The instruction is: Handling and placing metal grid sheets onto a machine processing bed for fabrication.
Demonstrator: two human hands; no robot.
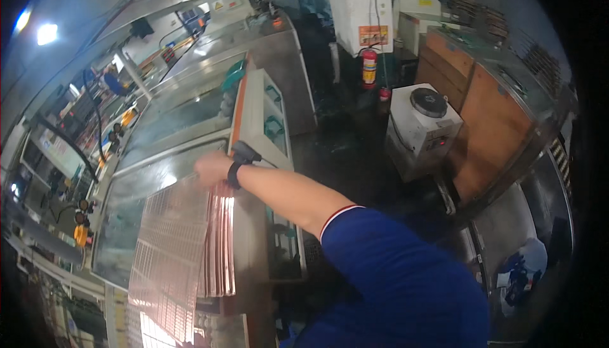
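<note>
My right hand (214,168), with a black band and small black device (245,155) on its wrist, reaches out to the left. Its fingers are closed on the upper edge of a thin copper-coloured panel (168,246) marked with a grid of pale lines. The panel hangs tilted, slightly blurred, its lower end near the bottom of the picture. Just right of it, several more copper-coloured panels (219,246) stand close together, edge on. Both lie over the near part of a long machine with a glassy top (127,202). My left hand cannot be made out.
Along the machine runs a pale side frame (254,104) with green handles; a green object (235,74) sits on its top. Across the dark aisle (342,138) are a white box-shaped unit (419,135) with a round black top, a red fire extinguisher (369,67) and a wooden-sided cabinet (488,126).
</note>
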